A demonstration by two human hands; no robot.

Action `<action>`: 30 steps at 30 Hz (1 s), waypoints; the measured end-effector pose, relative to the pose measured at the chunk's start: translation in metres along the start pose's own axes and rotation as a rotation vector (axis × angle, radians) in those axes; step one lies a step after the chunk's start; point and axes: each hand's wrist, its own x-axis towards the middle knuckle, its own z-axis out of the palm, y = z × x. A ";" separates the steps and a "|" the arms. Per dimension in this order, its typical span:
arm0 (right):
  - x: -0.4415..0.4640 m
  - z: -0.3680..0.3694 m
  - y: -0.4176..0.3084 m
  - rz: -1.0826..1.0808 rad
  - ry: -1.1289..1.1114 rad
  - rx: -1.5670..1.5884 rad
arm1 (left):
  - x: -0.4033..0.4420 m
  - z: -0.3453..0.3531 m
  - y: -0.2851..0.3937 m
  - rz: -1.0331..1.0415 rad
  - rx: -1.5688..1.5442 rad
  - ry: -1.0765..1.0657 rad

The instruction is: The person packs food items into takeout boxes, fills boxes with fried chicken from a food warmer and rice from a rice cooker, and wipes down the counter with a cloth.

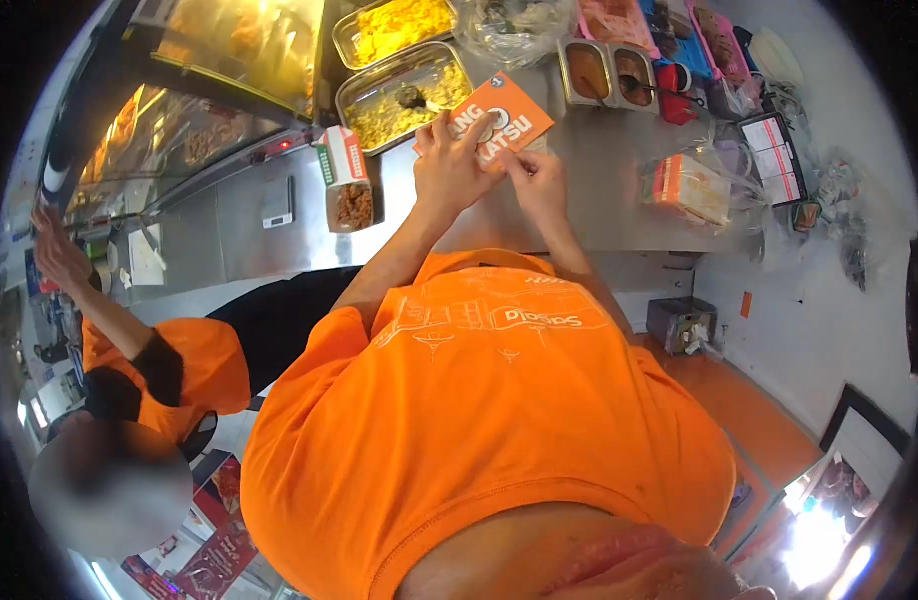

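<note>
Both my hands are on an orange food carton (527, 112) with large white lettering that includes "KATSU", which looks flat and is tilted over the counter. My left hand (453, 168) grips its left side, fingers over the printed face. At its lower edge, my right hand (539, 185) pinches the carton with thumb and fingers. Just beyond the carton, a steel tray (351, 112) holds yellow crumbly food and a dark-headed utensil. To the left of my left hand stands an open paper box (345, 165) with brown fried pieces inside.
A second tray of yellow food (399, 28) lies farther back. Sauce pans (585, 75) and a plastic-wrapped pack (691, 190) are to the right. A small white device (278, 203) rests on the steel counter (244, 235). A co-worker (179, 365) reaches toward the lit display case at left.
</note>
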 end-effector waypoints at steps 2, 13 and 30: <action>-0.001 0.018 0.007 0.127 -0.093 -0.134 | -0.011 -0.012 -0.025 0.014 -0.029 0.001; -0.016 0.115 0.147 0.592 0.009 0.440 | -0.069 0.019 -0.155 -0.175 -0.622 -0.357; 0.055 0.327 -0.050 0.096 -0.355 -0.459 | -0.030 0.002 -0.366 -0.211 -0.198 0.077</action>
